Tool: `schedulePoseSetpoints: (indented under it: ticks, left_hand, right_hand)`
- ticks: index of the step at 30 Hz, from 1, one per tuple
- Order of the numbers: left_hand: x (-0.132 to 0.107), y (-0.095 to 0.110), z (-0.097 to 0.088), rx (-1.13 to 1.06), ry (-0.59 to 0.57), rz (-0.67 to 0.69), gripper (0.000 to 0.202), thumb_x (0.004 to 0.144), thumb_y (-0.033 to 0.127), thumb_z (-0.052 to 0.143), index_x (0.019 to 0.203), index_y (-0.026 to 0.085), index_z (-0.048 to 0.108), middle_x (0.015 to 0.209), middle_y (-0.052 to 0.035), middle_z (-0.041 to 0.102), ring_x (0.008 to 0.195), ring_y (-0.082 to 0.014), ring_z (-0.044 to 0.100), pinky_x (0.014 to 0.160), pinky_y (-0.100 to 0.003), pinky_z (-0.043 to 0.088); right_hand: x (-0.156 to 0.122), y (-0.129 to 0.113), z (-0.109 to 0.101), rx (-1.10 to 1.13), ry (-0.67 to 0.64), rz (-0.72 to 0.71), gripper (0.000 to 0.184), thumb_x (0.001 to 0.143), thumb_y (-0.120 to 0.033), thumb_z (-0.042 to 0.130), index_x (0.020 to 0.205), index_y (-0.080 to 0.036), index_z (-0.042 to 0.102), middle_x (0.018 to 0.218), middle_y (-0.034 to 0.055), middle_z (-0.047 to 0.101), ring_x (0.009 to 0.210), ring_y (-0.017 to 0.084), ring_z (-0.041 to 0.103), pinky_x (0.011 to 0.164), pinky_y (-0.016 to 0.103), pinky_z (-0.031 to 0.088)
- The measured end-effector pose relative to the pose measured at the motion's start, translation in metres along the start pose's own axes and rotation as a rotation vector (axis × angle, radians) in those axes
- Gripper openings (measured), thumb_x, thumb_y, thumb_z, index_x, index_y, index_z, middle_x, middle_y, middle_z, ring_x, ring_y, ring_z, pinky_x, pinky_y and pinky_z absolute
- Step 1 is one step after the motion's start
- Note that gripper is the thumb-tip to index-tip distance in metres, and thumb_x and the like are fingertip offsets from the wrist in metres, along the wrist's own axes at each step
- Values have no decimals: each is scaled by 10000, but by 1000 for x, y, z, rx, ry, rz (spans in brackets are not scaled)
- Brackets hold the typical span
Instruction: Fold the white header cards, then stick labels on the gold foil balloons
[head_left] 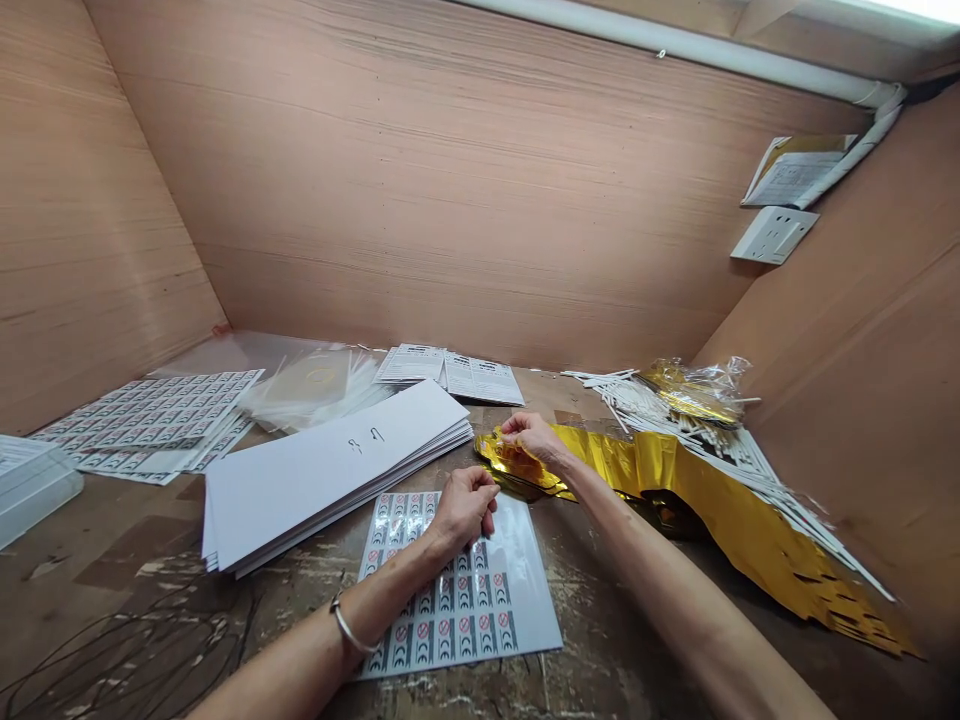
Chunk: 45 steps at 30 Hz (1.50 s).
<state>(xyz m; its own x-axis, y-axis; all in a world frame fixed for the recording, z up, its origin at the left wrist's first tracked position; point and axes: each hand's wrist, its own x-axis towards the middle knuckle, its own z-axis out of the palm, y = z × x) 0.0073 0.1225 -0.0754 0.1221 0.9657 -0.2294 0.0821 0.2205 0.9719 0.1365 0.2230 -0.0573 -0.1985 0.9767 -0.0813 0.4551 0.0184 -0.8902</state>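
My left hand (465, 510) rests with curled fingers on a printed sticker sheet (457, 600), and a metal bangle (349, 628) circles that wrist. My right hand (532, 437) pinches a crumpled end of gold metallic foil (517, 465) between its fingertips. The foil runs to the right as a long, wide strip (735, 530) with a fringed lower edge. My two hands are close together, with the left hand just below the foil's crumpled end. A stack of white paper strips (337, 475) lies to the left of my left hand.
Loose sticker sheets (150, 420), a clear plastic bag (315, 385) and printed leaflets (450, 372) lie at the back left. White sticks (637, 402) and bagged gold foil (694, 392) sit at the back right. A translucent box (30, 490) stands at the far left, beside dark wires (150, 640).
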Motion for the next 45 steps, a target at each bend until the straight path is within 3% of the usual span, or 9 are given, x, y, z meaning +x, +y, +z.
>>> schedulePoseSetpoints:
  ticks: [11,15,18,23,27,32,35,39,45]
  left_hand:
    - [2,-5,-2,-42,-8,-5,126,758,214,417,642,167,424,358,34,501,170,-63,305,224,-155,165]
    - [11,11,-10,106,112,-83,222,806,323,398,660,161,441,358,10,514,186,-88,353,248,-173,226]
    - [31,24,-15,223,210,-122,273,794,373,432,652,146,485,298,8,468,171,-109,338,260,-195,237]
    - [62,32,-16,346,318,-135,83,668,145,556,587,130,542,231,25,374,238,-148,420,328,-207,279]
    - [68,34,-16,355,320,-102,130,613,70,553,507,146,549,267,4,416,346,-145,499,378,-189,301]
    - [64,39,-12,322,270,-97,241,633,126,525,395,143,494,241,-3,388,234,-104,362,315,-203,251]
    - [61,42,-9,286,270,-91,218,676,173,511,461,135,511,254,10,401,213,-91,332,294,-196,240]
    - [55,44,-11,239,270,-94,267,763,351,474,637,127,545,287,16,431,226,-112,382,284,-193,254]
    - [50,39,-10,202,240,-95,331,733,461,509,703,132,527,309,21,452,219,-120,387,268,-198,253]
  right_hand:
    - [1,11,10,-392,92,-150,22,666,-136,561,674,-155,568,687,9,582,675,124,516,600,215,343]
    - [-11,14,21,-581,186,-231,114,782,-149,463,803,-160,574,877,64,554,772,142,506,656,240,327]
    - [-22,14,24,-808,224,-299,204,857,-233,390,809,-161,574,868,67,529,747,141,502,642,243,336]
    - [-48,16,28,-957,192,-509,234,821,-377,477,828,-160,566,920,85,518,892,194,454,717,273,355]
    - [-58,19,36,-1035,245,-509,145,814,-276,488,859,-155,555,918,98,527,870,212,442,705,300,354]
    - [-52,18,43,-1100,269,-517,193,815,-102,377,801,-126,569,846,117,544,781,215,455,665,316,347]
    - [-47,16,43,-994,309,-474,185,785,-75,389,781,-117,569,826,122,554,785,210,468,681,310,344]
    - [-37,18,36,-590,395,-320,89,733,-166,504,669,-145,563,727,56,566,701,161,490,638,261,346]
    - [-23,28,17,-140,352,-212,273,678,-386,550,541,-152,579,511,-11,539,510,106,463,492,211,333]
